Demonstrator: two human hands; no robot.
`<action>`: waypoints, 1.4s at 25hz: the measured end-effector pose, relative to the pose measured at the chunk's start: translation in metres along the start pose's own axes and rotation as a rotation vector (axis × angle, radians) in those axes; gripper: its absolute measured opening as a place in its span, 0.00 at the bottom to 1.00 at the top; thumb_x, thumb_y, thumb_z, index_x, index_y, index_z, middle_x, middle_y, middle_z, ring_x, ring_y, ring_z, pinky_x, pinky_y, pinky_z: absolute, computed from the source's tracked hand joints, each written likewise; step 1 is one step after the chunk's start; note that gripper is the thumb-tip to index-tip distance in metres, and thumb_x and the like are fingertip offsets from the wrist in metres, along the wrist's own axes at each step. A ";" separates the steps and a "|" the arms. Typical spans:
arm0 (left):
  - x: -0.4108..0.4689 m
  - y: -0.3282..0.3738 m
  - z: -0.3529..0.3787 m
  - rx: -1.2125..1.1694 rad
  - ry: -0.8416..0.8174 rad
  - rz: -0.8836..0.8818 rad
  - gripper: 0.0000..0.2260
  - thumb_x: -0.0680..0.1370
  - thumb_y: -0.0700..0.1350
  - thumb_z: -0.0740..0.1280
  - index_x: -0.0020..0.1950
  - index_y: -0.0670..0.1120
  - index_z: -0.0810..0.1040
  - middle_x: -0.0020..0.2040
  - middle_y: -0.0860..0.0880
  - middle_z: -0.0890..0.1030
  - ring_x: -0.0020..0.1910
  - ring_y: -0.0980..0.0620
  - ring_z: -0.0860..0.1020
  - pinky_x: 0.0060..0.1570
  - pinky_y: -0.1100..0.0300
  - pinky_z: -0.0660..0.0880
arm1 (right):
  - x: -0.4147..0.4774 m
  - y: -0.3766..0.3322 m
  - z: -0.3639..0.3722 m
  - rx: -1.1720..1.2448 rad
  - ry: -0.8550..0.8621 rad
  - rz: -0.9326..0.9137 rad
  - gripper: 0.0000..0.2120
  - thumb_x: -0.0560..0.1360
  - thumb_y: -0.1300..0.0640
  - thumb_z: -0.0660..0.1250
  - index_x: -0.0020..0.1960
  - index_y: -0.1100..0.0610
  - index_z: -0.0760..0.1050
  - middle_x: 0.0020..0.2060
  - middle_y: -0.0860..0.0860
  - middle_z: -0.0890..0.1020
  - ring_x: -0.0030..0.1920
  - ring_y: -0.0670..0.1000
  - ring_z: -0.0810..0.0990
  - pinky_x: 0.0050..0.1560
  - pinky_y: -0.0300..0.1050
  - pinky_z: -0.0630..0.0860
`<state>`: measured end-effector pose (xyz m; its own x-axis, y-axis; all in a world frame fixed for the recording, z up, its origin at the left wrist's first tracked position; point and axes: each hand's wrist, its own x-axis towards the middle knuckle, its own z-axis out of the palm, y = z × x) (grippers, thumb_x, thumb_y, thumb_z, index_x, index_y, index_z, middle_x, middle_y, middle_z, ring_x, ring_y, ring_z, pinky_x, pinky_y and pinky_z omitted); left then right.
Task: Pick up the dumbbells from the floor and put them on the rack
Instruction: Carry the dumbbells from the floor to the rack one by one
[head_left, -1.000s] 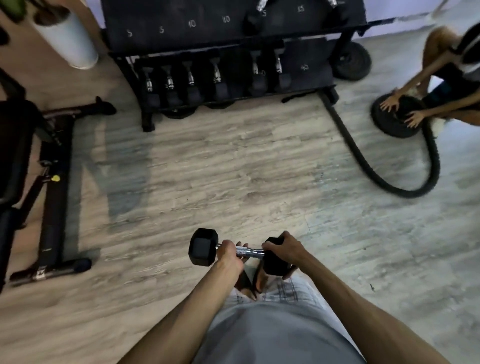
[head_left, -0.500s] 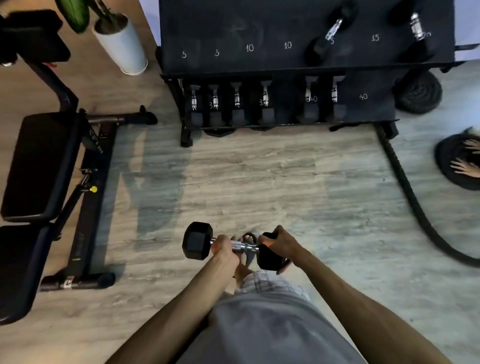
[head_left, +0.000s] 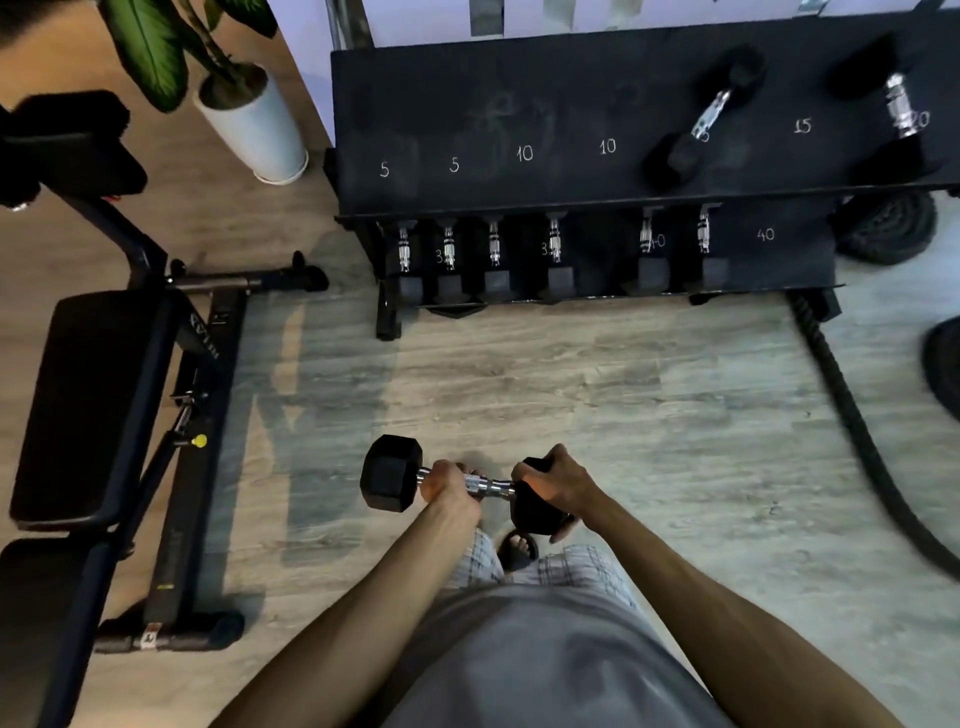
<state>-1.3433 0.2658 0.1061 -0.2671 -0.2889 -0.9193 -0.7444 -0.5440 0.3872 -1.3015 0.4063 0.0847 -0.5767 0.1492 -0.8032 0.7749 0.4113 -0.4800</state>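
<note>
I carry a black hex dumbbell (head_left: 388, 473) with a chrome handle at waist height, held level above the wooden floor. My left hand (head_left: 445, 483) grips the handle near its left head. My right hand (head_left: 557, 480) is wrapped over the right head. Ahead stands the black dumbbell rack (head_left: 519, 124), its top shelf marked with chalk numbers 5, 10, 15, 20. Two dumbbells lie on the top shelf at the right (head_left: 701, 119). Several dumbbells fill the lower shelf (head_left: 553, 254).
A black weight bench (head_left: 88, 405) stands at the left. A white plant pot (head_left: 260, 130) sits left of the rack. A thick black rope (head_left: 852, 415) runs along the floor at the right, and a weight plate (head_left: 888, 228) leans beside the rack.
The rack has come nearer and more central in view as I walked toward it with the dumbbell. The crouching person at the right has left the view.
</note>
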 end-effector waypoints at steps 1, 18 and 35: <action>0.004 0.009 0.014 0.006 0.004 -0.005 0.09 0.82 0.38 0.52 0.44 0.41 0.68 0.37 0.43 0.72 0.32 0.46 0.72 0.37 0.52 0.73 | 0.009 -0.008 -0.008 -0.002 0.005 0.005 0.30 0.68 0.37 0.67 0.58 0.58 0.67 0.47 0.54 0.78 0.45 0.55 0.80 0.25 0.45 0.77; 0.054 0.157 0.336 0.258 -0.117 -0.002 0.06 0.81 0.37 0.52 0.53 0.39 0.67 0.35 0.43 0.71 0.30 0.46 0.70 0.36 0.52 0.72 | 0.206 -0.159 -0.197 0.197 0.184 0.133 0.28 0.71 0.37 0.67 0.59 0.58 0.68 0.53 0.57 0.79 0.52 0.57 0.78 0.48 0.48 0.74; 0.064 0.187 0.683 0.252 -0.109 0.004 0.03 0.83 0.39 0.59 0.55 0.43 0.70 0.37 0.45 0.72 0.33 0.52 0.72 0.50 0.52 0.78 | 0.375 -0.225 -0.466 -0.249 0.334 -0.103 0.27 0.76 0.41 0.65 0.68 0.56 0.71 0.64 0.59 0.76 0.66 0.62 0.72 0.66 0.54 0.70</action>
<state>-1.9177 0.6836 0.0715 -0.3245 -0.1968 -0.9252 -0.8685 -0.3254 0.3738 -1.8125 0.7885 0.0555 -0.7319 0.3621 -0.5772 0.6462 0.6376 -0.4194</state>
